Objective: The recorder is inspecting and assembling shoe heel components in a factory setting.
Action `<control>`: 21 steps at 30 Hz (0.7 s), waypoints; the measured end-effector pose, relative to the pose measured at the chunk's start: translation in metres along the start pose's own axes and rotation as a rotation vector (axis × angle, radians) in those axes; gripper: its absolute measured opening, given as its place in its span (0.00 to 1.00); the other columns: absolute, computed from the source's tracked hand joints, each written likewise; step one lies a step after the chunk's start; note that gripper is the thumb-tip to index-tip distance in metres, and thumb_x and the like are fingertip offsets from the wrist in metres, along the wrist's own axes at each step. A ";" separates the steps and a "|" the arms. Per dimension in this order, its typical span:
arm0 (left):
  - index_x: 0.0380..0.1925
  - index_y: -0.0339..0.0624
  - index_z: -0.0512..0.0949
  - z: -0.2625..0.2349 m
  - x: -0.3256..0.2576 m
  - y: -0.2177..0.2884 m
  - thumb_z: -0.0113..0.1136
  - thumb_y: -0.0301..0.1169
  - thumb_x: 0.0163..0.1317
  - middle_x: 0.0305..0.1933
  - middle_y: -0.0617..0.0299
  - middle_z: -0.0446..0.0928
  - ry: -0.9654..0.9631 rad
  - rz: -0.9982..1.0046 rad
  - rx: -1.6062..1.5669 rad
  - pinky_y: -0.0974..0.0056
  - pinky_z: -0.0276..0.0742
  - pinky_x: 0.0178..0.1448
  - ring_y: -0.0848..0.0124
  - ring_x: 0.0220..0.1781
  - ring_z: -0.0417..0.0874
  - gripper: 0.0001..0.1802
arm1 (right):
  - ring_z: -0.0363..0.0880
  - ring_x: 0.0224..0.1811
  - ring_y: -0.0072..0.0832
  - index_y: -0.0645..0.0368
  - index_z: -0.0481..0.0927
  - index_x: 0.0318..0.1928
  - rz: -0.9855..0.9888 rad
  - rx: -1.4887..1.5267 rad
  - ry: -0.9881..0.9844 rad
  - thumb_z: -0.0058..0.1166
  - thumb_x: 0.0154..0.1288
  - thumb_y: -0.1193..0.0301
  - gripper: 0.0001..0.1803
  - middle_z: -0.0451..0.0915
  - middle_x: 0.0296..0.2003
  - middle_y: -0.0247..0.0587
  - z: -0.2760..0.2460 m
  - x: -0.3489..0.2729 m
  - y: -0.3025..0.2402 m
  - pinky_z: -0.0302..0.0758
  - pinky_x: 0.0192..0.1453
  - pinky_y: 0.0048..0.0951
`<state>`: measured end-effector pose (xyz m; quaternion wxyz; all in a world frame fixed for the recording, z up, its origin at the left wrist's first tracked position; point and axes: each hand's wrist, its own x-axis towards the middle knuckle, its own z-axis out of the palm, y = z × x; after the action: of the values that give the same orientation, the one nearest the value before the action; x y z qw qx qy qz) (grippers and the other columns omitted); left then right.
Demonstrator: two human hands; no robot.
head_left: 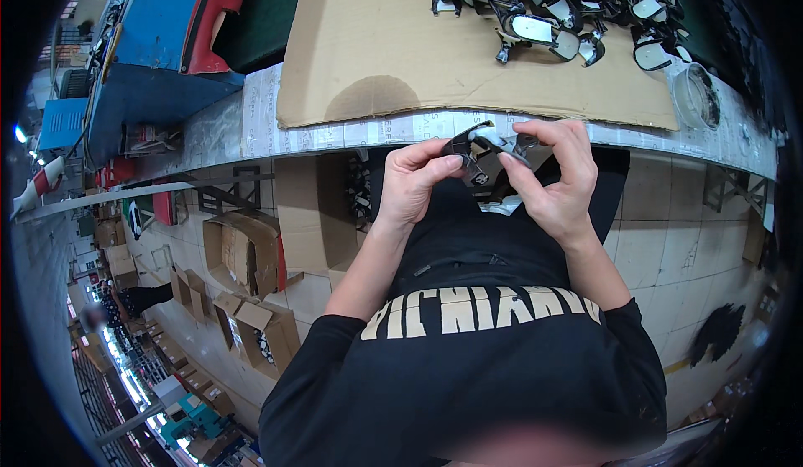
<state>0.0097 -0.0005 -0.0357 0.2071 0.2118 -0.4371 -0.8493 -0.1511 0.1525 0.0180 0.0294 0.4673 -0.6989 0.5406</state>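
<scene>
In front of my body, by the near edge of the table, both hands hold a small black plastic part (462, 145) with a pale whitish piece (490, 137) on it. My left hand (416, 184) pinches its left end between thumb and fingers. On the other side my right hand (559, 181) is closed, thumb and fingertips gripping its dark right end. Whether this is one part or two joined pieces I cannot tell. Farther off lies a heap of similar black parts with white oval faces (532, 28).
Under the heap is a flat cardboard sheet (335, 57) on the table. A clear round ring, like a tape roll (696, 96), sits at its right corner. At left stands a blue and red metal housing (159, 28). Open cardboard boxes (242, 254) are on the tiled floor; a person (125, 304) is farther left.
</scene>
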 end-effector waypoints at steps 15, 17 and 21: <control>0.52 0.30 0.83 -0.003 0.005 -0.005 0.62 0.20 0.66 0.47 0.52 0.87 0.039 -0.087 -0.212 0.62 0.90 0.50 0.66 0.46 0.90 0.15 | 0.76 0.38 0.36 0.59 0.85 0.41 0.020 0.026 -0.027 0.73 0.47 0.77 0.18 0.84 0.35 0.38 0.008 -0.011 0.003 0.72 0.45 0.32; 0.52 0.29 0.84 -0.006 0.004 -0.006 0.62 0.21 0.66 0.46 0.52 0.88 0.041 -0.082 -0.209 0.62 0.90 0.50 0.66 0.46 0.90 0.15 | 0.77 0.38 0.36 0.59 0.85 0.41 0.024 -0.063 0.011 0.72 0.47 0.77 0.17 0.84 0.35 0.38 0.004 -0.009 0.007 0.72 0.45 0.33; 0.54 0.27 0.80 -0.011 0.002 0.000 0.60 0.23 0.68 0.47 0.47 0.87 0.047 -0.094 -0.160 0.61 0.92 0.49 0.60 0.45 0.91 0.16 | 0.76 0.38 0.35 0.60 0.85 0.42 0.055 -0.120 0.118 0.72 0.49 0.77 0.16 0.83 0.36 0.39 -0.001 -0.003 0.017 0.73 0.44 0.33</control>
<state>0.0143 -0.0090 -0.0419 0.1937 0.2346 -0.3524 -0.8850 -0.1615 0.1545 0.0042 0.0838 0.4128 -0.7396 0.5249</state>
